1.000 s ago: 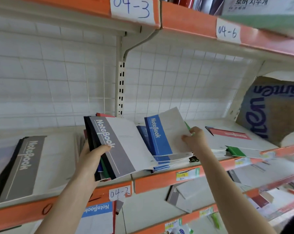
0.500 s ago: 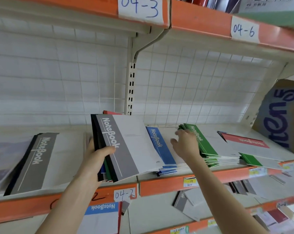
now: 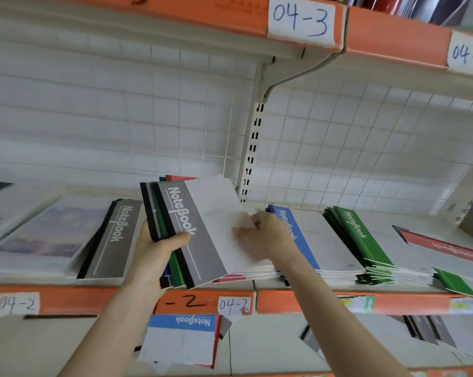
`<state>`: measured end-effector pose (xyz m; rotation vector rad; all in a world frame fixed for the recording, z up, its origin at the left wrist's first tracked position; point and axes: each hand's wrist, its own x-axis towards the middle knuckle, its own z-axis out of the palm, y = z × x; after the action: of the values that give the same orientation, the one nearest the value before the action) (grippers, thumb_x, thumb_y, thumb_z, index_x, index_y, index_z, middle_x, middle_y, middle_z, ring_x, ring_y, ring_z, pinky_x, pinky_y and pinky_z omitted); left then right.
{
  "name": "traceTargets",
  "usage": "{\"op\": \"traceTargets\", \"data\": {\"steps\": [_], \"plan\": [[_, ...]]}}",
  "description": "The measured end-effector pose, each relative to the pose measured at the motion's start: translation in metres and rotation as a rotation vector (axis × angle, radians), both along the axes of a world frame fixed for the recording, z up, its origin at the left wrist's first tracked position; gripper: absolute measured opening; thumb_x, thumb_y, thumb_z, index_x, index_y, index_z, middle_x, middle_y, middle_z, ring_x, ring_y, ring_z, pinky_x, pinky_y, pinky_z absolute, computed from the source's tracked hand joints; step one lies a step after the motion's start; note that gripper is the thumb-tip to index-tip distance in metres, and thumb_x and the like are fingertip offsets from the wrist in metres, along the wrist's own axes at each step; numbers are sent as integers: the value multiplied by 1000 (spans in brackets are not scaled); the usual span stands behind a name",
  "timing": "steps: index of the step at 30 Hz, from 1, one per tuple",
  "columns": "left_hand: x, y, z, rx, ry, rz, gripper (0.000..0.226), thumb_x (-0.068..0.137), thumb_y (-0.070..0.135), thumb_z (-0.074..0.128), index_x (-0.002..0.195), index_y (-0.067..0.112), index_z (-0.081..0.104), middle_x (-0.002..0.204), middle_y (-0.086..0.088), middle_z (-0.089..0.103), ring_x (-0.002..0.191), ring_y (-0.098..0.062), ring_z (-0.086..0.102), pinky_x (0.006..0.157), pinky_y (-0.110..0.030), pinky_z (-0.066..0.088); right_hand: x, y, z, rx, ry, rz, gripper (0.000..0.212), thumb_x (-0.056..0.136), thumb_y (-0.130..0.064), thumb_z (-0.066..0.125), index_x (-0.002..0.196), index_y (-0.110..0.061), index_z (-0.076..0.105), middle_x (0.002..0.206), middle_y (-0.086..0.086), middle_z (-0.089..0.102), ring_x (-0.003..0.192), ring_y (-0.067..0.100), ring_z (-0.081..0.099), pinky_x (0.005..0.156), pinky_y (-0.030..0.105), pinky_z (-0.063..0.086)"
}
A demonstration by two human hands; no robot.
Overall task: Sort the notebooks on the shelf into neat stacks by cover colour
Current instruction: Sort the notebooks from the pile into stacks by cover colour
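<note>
My left hand [image 3: 159, 251] grips a tilted bundle of mixed notebooks, thumb across the spine of the grey-banded one on top [image 3: 202, 235]; green, black, blue and red edges show beneath it. My right hand [image 3: 265, 238] pinches the white right edge of that top grey notebook. On the shelf [image 3: 311, 299] lie a grey stack [image 3: 115, 240] to the left, a blue stack [image 3: 308, 240] just right of my hands, a green stack [image 3: 365, 240] beyond it, and a red notebook [image 3: 442, 248] at far right.
A lone green notebook [image 3: 455, 284] overhangs the shelf's front edge at right. Pale plastic-wrapped packs [image 3: 39, 232] fill the shelf's left end. The lower shelf holds a blue notebook [image 3: 183, 341] and grey ones [image 3: 431, 333]. A shelf bracket [image 3: 253, 148] rises behind the bundle.
My right hand left the green stack and moved left onto the bundle, taking hold of the top grey notebook's edge. The view has shifted right to left.
</note>
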<state>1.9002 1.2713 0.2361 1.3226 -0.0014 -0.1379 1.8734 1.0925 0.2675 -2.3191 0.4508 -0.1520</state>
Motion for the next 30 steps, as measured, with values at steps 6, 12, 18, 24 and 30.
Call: {"op": "traceTargets", "data": {"steps": [6, 12, 18, 24, 30], "plan": [[1, 43, -1, -5, -18, 105, 38, 84, 11, 67, 117, 24, 55, 106, 0, 65, 102, -24, 60, 94, -47, 45, 7, 37, -7, 146, -113, 3, 9, 83, -10, 61, 87, -11, 53, 72, -2, 51, 62, 15, 56, 48, 22, 51], [0, 79, -5, -20, -22, 200, 35, 86, 13, 65, 116, 26, 53, 107, 1, 64, 105, -24, 59, 95, -49, 45, 15, 74, -12, 45, -28, 91, 24, 82, -26, 67, 94, -6, 63, 84, 6, 62, 84, 24, 64, 77, 33, 54], [-1, 107, -9, -66, -4, 249, 36, 87, 12, 64, 118, 24, 50, 108, -1, 62, 100, -23, 58, 82, -39, 47, 20, 107, -16, -45, 13, 132, 28, 80, -32, 69, 70, -8, 60, 71, 0, 61, 69, 15, 58, 58, 23, 46], [0, 136, -9, -97, 45, 273, 32, 90, 13, 61, 120, 22, 53, 105, 1, 64, 98, -25, 61, 78, -40, 49, 23, 122, -17, 34, -36, 117, 23, 86, -18, 63, 77, -14, 43, 76, -3, 51, 79, 19, 52, 60, 25, 42], [1, 176, -9, -106, 85, 344, 31, 89, 6, 59, 115, 20, 53, 98, -2, 65, 84, -24, 63, 63, -32, 48, 38, 106, -11, -181, -124, -48, 35, 86, -2, 52, 120, -2, 45, 107, 15, 61, 99, 30, 57, 67, 25, 39]]}}
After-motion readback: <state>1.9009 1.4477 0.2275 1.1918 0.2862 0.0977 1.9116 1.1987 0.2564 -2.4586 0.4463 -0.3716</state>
